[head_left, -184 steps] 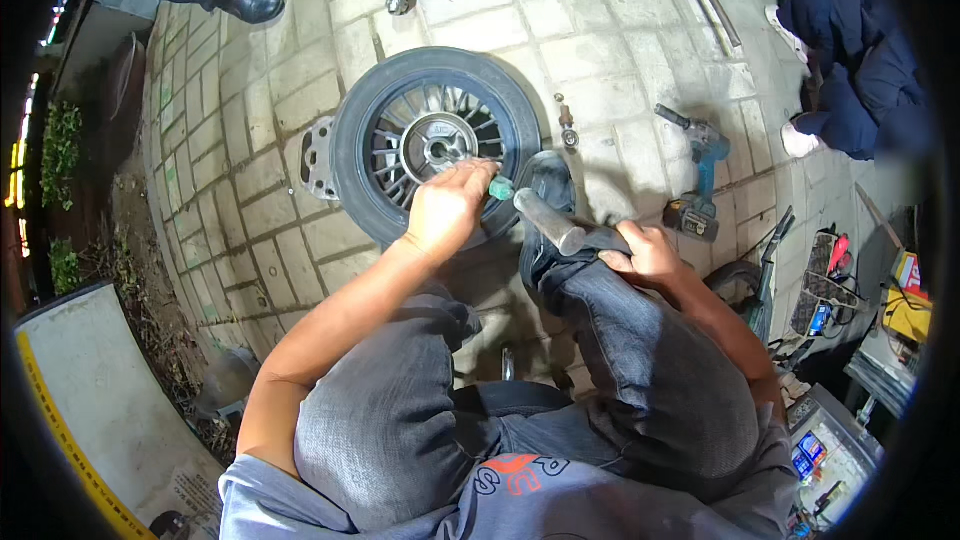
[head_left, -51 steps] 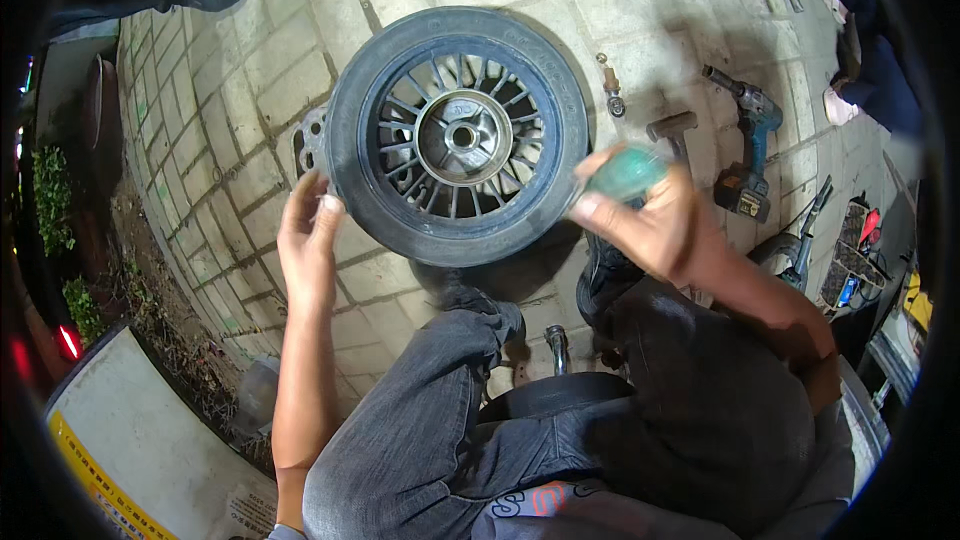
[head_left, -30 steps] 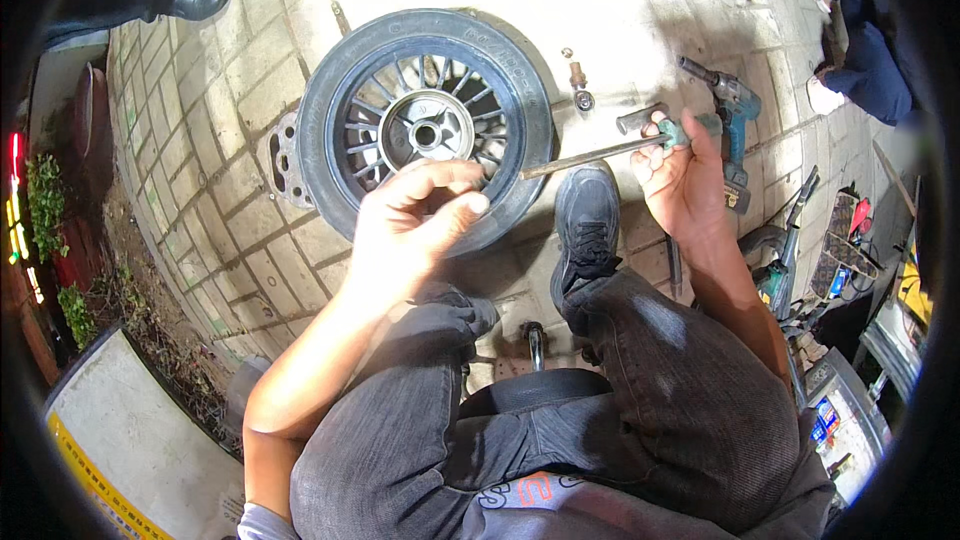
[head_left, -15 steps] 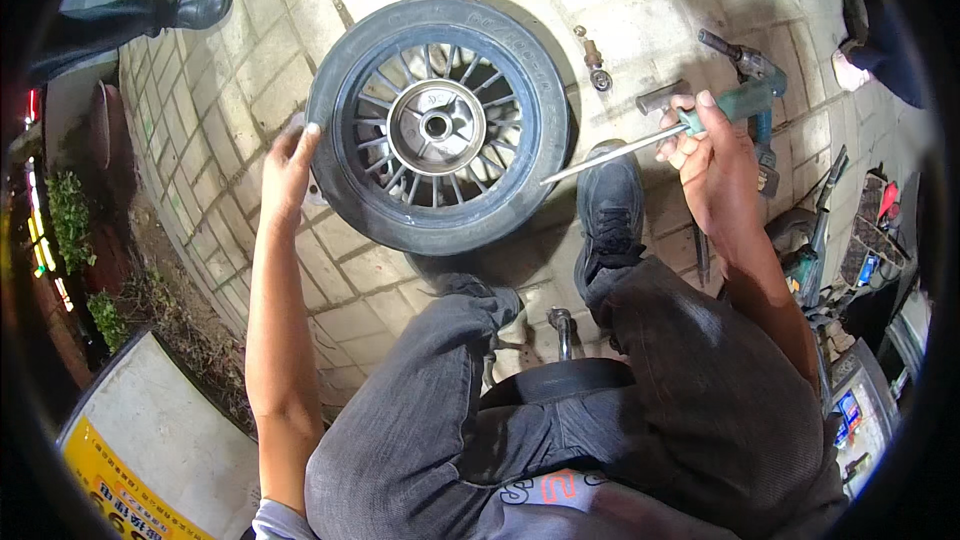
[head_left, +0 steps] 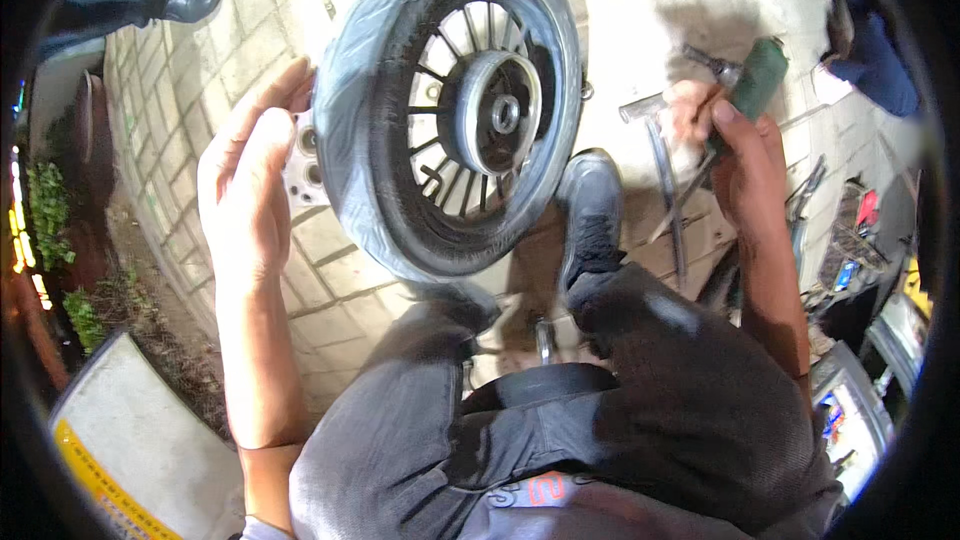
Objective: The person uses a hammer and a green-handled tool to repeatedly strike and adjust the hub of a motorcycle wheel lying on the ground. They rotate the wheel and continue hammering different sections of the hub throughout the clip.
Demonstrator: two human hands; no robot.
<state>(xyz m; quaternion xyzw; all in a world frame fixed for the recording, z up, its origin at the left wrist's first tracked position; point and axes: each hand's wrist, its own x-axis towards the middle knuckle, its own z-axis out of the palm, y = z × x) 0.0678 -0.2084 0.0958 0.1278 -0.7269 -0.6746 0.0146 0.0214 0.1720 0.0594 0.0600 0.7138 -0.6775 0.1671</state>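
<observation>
A motorcycle wheel (head_left: 505, 65) with a dark rubber tyre (head_left: 375, 100) stands tilted over the paving, its left side raised. At its left edge is my left hand (head_left: 245, 175), fingers stretched toward the tyre and not wrapped round it; whether the fingertips touch is unclear. My right hand (head_left: 745, 140) is closed round a screwdriver (head_left: 682, 205), whose blade slants down and left. The palm hides most of its handle. A silver metal piece with round holes (head_left: 308, 175) shows between my left hand and the tyre.
A green power wrench (head_left: 762, 75) lies behind my right hand, near a grey metal cylinder (head_left: 642, 108) and a long metal bar (head_left: 665, 175). My shoe (head_left: 590, 215) is beside the wheel. Another person's black shoe (head_left: 192, 2) is far left. Tools lie at right around a tray (head_left: 850, 240).
The wheel has gone from lying nearly flat to tilted, its left side up. My left hand has turned and moved slightly left. The screwdriver's blade has swung downward, away from the tyre.
</observation>
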